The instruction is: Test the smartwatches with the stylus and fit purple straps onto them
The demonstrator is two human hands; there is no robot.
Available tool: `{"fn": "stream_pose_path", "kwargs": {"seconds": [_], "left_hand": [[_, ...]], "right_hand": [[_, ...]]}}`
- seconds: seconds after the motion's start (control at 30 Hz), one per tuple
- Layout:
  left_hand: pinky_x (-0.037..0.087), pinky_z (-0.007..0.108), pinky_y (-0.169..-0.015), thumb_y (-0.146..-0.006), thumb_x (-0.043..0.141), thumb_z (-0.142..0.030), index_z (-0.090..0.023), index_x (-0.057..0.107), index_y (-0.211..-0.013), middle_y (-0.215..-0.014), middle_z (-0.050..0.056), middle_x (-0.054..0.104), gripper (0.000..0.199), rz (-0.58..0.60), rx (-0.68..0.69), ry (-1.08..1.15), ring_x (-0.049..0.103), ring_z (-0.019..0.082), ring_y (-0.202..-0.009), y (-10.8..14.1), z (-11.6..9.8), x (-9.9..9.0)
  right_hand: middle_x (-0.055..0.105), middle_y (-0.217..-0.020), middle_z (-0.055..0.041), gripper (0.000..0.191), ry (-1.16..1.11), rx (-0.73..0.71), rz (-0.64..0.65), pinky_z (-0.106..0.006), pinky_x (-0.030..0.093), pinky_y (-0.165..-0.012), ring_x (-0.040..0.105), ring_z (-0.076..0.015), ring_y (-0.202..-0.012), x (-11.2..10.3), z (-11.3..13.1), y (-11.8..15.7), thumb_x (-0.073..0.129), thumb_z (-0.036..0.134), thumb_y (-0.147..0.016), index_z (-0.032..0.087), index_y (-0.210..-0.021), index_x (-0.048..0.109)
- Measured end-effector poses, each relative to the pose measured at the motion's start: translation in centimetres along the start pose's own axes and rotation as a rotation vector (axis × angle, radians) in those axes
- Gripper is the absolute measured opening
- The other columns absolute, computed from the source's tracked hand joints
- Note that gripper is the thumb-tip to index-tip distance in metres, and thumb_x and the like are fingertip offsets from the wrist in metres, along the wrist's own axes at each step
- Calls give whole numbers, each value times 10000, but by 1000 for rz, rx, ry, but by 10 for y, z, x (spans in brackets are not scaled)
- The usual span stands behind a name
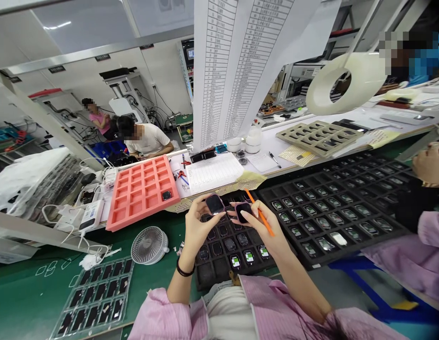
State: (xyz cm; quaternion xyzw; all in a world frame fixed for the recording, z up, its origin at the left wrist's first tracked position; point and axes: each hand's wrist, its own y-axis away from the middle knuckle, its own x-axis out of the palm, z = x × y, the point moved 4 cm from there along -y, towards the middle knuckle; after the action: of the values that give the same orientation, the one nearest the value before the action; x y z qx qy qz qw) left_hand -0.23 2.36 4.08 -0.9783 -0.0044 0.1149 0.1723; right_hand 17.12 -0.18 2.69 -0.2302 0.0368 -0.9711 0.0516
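Note:
My left hand (202,222) pinches a dark square watch-like device (215,204) between thumb and fingers, its black face turned up. Close to its right, my right hand (263,219) grips a second, similar device (243,213), and an orange stick (261,215) lies across that same hand. Both devices hang above a black foam tray (214,265) with more watch-like units in its pockets. Three units in its front row show lit green and white screens.
A pink tray (115,218) holds one device. A small white fan (149,245) and a clear tray of dark parts (123,295) lie left. More filled black trays (304,212) extend right, beside a person's hand (430,163). Paper sheets (236,71) hang ahead.

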Motion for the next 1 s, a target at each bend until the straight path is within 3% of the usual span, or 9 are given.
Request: {"fn": "stream_pose_path", "kwargs": {"seconds": [0.23, 0.33, 0.5, 0.7, 0.77, 0.87, 0.93, 1.0], "left_hand": [[566, 257, -685, -655, 796, -313, -196, 498, -1169, -1053, 82, 656, 605, 83, -153, 264, 662, 179, -873, -6, 14, 6], [571, 229, -594, -744, 722, -367, -205, 483, -1214, -1052, 73, 647, 551, 109, -176, 319, 659, 150, -805, -5, 15, 10], [602, 269, -681, -819, 655, -343, -214, 451, -1284, -1028, 69, 694, 525, 86, -56, 240, 681, 169, -879, 3, 7, 14], [572, 319, -827, -813, 671, -281, -189, 547, -1182, -1005, 86, 727, 400, 80, 157, 83, 691, 201, -955, 10, -9, 13], [575, 304, -795, -809, 672, -280, -188, 563, -1160, -1009, 86, 722, 379, 47, 148, 68, 689, 198, -948, 8, -5, 13], [571, 256, -709, -806, 667, -276, -190, 577, -1134, -1033, 83, 694, 351, -14, 63, 51, 677, 181, -928, 5, 23, 27], [563, 247, -695, -808, 655, -257, -188, 588, -1115, -1060, 86, 670, 321, -2, 7, 18, 658, 177, -946, 8, 58, 52], [557, 251, -707, -809, 637, -207, -182, 613, -1065, -1054, 84, 665, 258, 124, -41, -29, 644, 180, -970, 18, 102, 90]], "right_hand": [[685, -1019, -38, 375, 13, 0, -28, -475, 570, -850, 688, -259, -974, 0, -1, -1, 699, 361, -787, 223, -688, 365], [702, -1011, -40, 375, 23, -8, -52, -487, 536, -901, 675, -266, -1007, -4, -3, -3, 703, 351, -784, 226, -667, 369], [723, -1059, -64, 423, 20, -75, 18, -485, 358, -1075, 627, -260, -1108, -12, -6, -8, 728, 265, -764, 223, -587, 346], [729, -1058, -71, 468, 59, -104, 68, -464, 400, -1033, 641, -262, -1082, -19, -1, -9, 739, 240, -740, 214, -534, 320], [724, -1041, -77, 451, 113, -159, 12, -450, 452, -975, 662, -257, -1024, -35, 2, -14, 720, 281, -758, 219, -556, 322], [701, -950, -70, 428, 321, -231, -165, -365, 527, -795, 680, -223, -867, -85, -14, -27, 662, 385, -798, 232, -607, 310], [621, -708, -22, 438, 612, -236, -281, -285, 501, -638, 634, -170, -662, -127, -42, -32, 600, 466, -816, 240, -610, 286], [439, -530, 42, 437, 953, -173, -310, -249, 427, -549, 499, -125, -509, -163, -79, -32, 515, 516, -836, 248, -600, 263]]}}
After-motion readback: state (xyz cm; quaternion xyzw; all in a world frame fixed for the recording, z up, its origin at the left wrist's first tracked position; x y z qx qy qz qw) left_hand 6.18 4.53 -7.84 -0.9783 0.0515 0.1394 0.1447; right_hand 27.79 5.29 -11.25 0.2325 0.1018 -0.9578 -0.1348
